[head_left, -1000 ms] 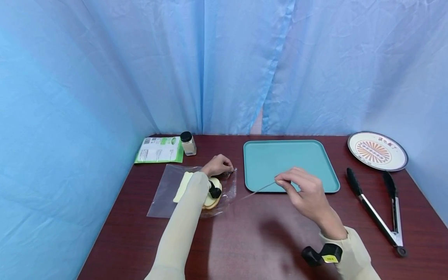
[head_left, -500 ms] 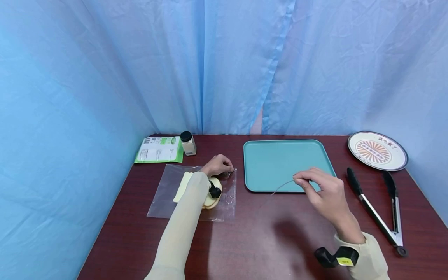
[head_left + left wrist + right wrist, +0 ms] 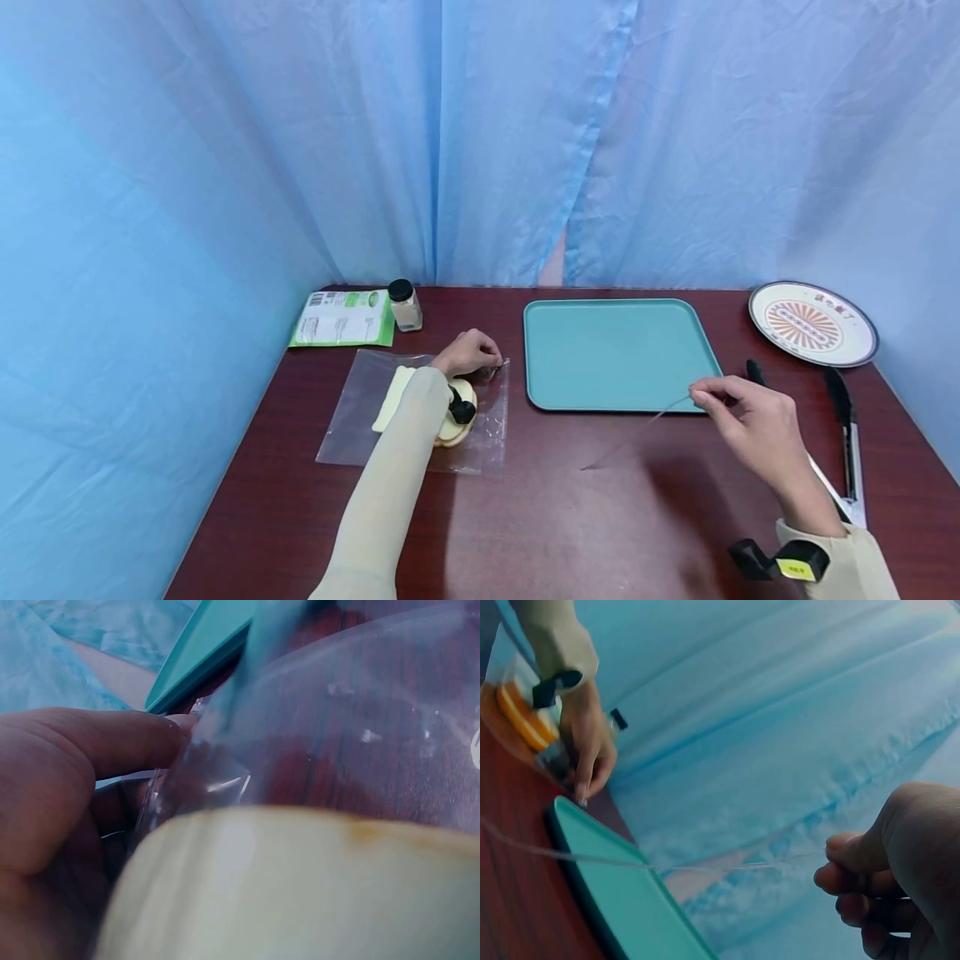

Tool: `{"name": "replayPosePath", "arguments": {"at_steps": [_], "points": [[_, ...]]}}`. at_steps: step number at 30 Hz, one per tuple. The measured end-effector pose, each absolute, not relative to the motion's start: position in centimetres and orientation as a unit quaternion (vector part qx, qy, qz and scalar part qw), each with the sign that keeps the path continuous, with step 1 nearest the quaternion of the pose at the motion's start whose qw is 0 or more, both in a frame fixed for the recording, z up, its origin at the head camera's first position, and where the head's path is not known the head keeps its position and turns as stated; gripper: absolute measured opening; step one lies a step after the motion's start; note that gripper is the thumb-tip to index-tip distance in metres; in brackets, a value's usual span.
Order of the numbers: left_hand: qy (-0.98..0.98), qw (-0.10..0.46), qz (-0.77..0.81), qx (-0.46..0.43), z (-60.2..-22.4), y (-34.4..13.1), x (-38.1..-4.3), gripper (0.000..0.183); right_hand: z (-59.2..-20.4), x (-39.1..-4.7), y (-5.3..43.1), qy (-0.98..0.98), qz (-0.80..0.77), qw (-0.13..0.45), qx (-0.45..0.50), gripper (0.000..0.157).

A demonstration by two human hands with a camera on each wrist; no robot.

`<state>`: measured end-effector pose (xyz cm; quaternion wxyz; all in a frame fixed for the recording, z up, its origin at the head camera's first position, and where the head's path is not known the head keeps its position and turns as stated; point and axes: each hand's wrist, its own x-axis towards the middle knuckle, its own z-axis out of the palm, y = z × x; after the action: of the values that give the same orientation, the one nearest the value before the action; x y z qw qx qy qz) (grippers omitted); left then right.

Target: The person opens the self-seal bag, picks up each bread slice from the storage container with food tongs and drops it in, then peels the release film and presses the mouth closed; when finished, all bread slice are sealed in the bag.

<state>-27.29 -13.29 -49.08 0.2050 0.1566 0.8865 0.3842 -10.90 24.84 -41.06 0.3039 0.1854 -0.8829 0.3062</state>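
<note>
A clear plastic bag (image 3: 348, 429) lies flat on the left part of the table, with sliced bread (image 3: 453, 432) inside it. My left hand (image 3: 467, 354) reaches across the bread and pinches the bag's far right corner; the left wrist view shows the thumb (image 3: 131, 739) at the plastic edge. Off to the right, my right hand (image 3: 761, 429) holds one end of a thin clear plastic strip (image 3: 660, 414) between thumb and forefinger. The strip hangs down and to the left in a curve, separate from the bag. My left forearm covers part of the bread.
A teal tray (image 3: 622, 350) lies at the back middle. Tongs (image 3: 847, 417) spread beneath my right arm, with a patterned plate (image 3: 813, 323) behind them. Back left are a green and white packet (image 3: 341, 319) and a black-capped jar (image 3: 406, 307). Blue curtains (image 3: 510, 150) enclose the table.
My right hand has moved right, drawing the plastic strip away from the bag; the strip's far end has come away from the bag's edge. My left hand stays on the corner.
</note>
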Motion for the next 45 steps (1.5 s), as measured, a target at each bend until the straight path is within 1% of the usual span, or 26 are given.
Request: {"name": "replayPosePath", "arguments": {"at_steps": [4, 8, 10, 13, 15, 17, 22, 27, 31, 34, 41, 45], "points": [[0.886, 0.207, 0.385, 0.151, -49.0, -13.2, -27.3, 0.015, -42.6, -10.9, 26.7, -0.902, 0.298, 0.282, 0.135, 0.017], [0.885, 0.208, 0.390, 0.145, -48.8, -13.1, -27.2, 0.014, -44.2, -10.9, 28.6, -0.930, 0.283, 0.227, 0.061, 0.008], [0.885, 0.207, 0.390, 0.145, -48.8, -13.1, -27.1, 0.014, -45.0, -10.9, 29.4, -0.945, 0.268, 0.187, 0.023, 0.011], [0.885, 0.206, 0.391, 0.145, -48.8, -13.1, -27.1, 0.014, -46.3, -11.0, 30.6, -0.961, 0.243, 0.134, -0.008, 0.015], [0.884, 0.207, 0.393, 0.144, -48.8, -13.0, -27.1, 0.014, -47.1, -11.2, 31.3, -0.967, 0.229, 0.107, -0.015, 0.016], [0.884, 0.207, 0.395, 0.143, -48.9, -13.0, -27.2, 0.014, -47.9, -11.3, 31.9, -0.971, 0.220, 0.095, -0.012, 0.014], [0.884, 0.207, 0.394, 0.142, -49.1, -13.1, -27.2, 0.014, -49.5, -11.4, 32.7, -0.973, 0.214, 0.084, 0.005, 0.005], [0.882, 0.213, 0.399, 0.135, -49.2, -13.0, -27.3, 0.014, -50.3, -11.3, 33.1, -0.972, 0.217, 0.095, 0.012, 0.003], [0.878, 0.217, 0.406, 0.128, -49.1, -13.1, -27.3, 0.014, -50.7, -11.4, 33.4, -0.971, 0.212, 0.107, 0.017, 0.004], [0.879, 0.216, 0.405, 0.131, -49.1, -13.1, -27.2, 0.014, -50.9, -11.5, 33.5, -0.972, 0.209, 0.105, 0.017, 0.003], [0.880, 0.212, 0.403, 0.135, -49.3, -13.2, -27.3, 0.014, -51.0, -11.6, 33.3, -0.975, 0.199, 0.093, 0.011, 0.008], [0.879, 0.214, 0.404, 0.133, -49.4, -13.2, -27.3, 0.014, -51.1, -11.6, 33.2, -0.976, 0.197, 0.096, 0.012, 0.012]]}}
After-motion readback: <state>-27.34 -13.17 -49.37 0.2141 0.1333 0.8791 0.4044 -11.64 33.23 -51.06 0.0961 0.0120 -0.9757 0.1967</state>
